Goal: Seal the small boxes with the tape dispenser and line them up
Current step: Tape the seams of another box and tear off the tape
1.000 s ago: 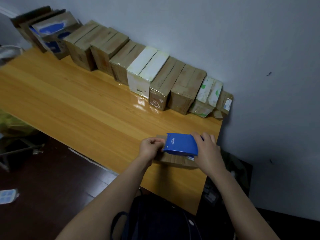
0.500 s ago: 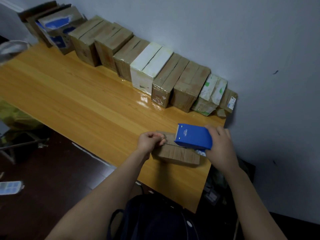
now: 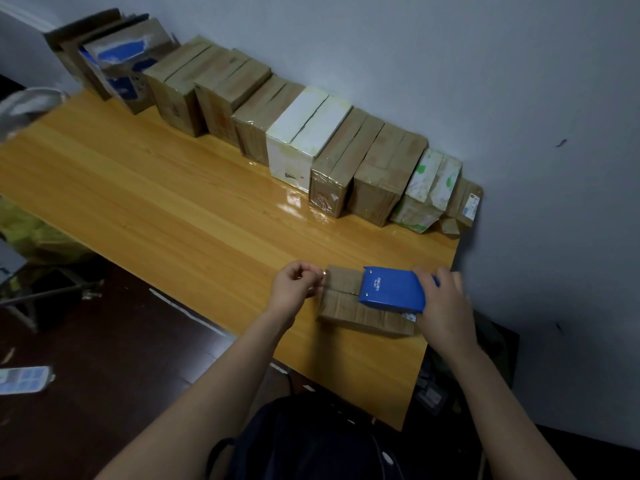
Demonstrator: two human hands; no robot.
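Note:
A small flat brown cardboard box [image 3: 346, 301] lies near the right front corner of the wooden table [image 3: 173, 209]. On top of it sits a blue tape dispenser [image 3: 391, 289], gripped from the right by my right hand [image 3: 445, 306]. My left hand [image 3: 296, 284] is at the box's left end with its fingers curled, pinching the tape end against that edge. A seam runs across the box top towards the dispenser. Along the wall stands a row of several taped boxes [image 3: 346, 157], brown ones and a white one [image 3: 301, 140].
Flattened cartons [image 3: 114, 64] lean at the far left end of the row. The table's right edge [image 3: 436, 327] is close to my right hand. A dark bag [image 3: 311, 441] sits below the table's front edge. The floor at left holds clutter.
My right hand has drawn the blue dispenser to the right across the box top. My left hand stayed at the box's left end. The camera shifted a little.

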